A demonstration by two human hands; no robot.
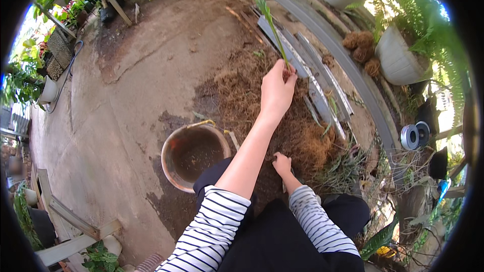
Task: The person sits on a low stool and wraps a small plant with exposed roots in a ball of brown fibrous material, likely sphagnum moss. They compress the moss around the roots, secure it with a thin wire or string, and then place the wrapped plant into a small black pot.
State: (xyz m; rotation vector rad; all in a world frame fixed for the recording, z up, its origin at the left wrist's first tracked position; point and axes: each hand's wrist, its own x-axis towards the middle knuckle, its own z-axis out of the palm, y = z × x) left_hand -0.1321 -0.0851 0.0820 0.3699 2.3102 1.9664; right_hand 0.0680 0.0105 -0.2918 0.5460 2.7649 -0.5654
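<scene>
My left hand (279, 88) reaches forward and pinches the lower end of a long green leafy stem (273, 26), which points up and away. Close to my body, my right hand (283, 163) is low over dark soil and fibre, its fingers curled; whether it holds something I cannot tell. Brown coconut-like fibre (242, 90) lies heaped under and beyond both hands. To the left of my forearm stands a round bucket (166, 155) with murky brown contents and a yellow-tied rim.
Metal strips (321, 79) lie beyond the fibre on the right. White pots (399, 56) with ferns hang or stand at the upper right, near brown fibre clumps (359, 45). Cut greenery (340, 170) is piled right of my right hand. A wooden frame (73, 217) stands lower left.
</scene>
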